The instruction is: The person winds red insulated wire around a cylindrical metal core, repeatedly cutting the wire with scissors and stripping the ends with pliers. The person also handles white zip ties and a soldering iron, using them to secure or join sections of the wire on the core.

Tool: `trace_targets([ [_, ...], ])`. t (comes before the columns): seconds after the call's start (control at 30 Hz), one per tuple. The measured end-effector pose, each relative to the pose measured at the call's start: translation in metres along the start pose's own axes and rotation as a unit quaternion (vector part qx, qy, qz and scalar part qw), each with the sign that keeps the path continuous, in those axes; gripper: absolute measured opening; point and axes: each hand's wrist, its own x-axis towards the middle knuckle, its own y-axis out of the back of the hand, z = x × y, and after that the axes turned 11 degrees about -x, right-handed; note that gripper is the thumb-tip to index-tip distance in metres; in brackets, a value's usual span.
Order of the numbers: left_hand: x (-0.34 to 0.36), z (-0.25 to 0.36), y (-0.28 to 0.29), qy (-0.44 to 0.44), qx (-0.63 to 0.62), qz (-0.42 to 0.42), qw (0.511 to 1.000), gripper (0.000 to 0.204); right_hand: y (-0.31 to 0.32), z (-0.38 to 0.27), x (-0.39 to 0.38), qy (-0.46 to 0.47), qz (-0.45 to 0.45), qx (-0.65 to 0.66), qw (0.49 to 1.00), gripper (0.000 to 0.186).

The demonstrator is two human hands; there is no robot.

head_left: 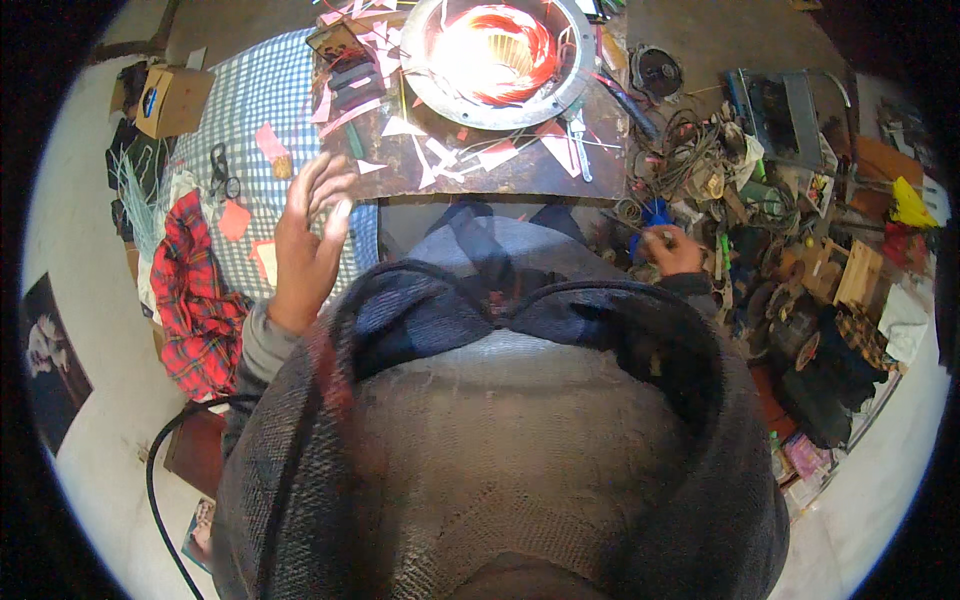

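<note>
Nearest to the camera, we see the grey-brown knitted garment (480, 440) of the person, and it fills the lower half of the view. Beyond it, at the far side of the brown tabletop (450, 182), stands the main thing of the work: a round metal housing (500, 117), open at its top. Red wire coils (543, 55) already lie around its inside, so we judge that a large part of the winding is in place. Strong light washes out the middle, therefore we cannot tell if every slot is filled. Some loose wires (600, 146) run out over the tabletop beside the housing; probably these ends are not yet joined or tied, and this part is left. Cut paper scraps (497, 156), pink and white, lie around it, with a slim metal tool (581, 155) among them; the clearing up also seems not done.

Neither hand touches the housing. Our left hand (310, 235) is raised near the left front corner of the tabletop, before the checked cloth (255, 95); its grip is wide, and we see nothing in it. Our right hand (674, 250) is at the right, beside a blue object (655, 212) and the heap of tangled cables (690, 140). Its fingers are curled, but we cannot tell whether this grip holds something.
</note>
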Motion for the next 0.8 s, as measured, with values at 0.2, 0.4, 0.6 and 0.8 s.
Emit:
trace_targets([
  [0.2, 0.058, 0.028, -0.061, -0.007, -0.036, 0.041, 0.998, 0.047, 0.152, 0.153, 0.028, -0.096, 0.182, -0.073, 0.976, 0.042],
  [0.4, 0.063, 0.089, -0.106, 0.096, 0.247, -0.175, 0.948, 0.024, 0.343, 0.159, 0.063, -0.045, 0.266, 0.226, 0.936, 0.043],
  [0.6, 0.151, 0.111, -0.147, -0.368, 0.431, -0.194, 0.801, 0.035, 0.356, -0.023, 0.086, 0.147, 0.079, 0.419, 0.893, 0.039],
  [0.8, 0.243, 0.095, -0.102, -0.377, 0.528, -0.227, 0.726, 0.060, 0.284, -0.193, 0.054, 0.222, -0.008, 0.463, 0.858, 0.041],
])
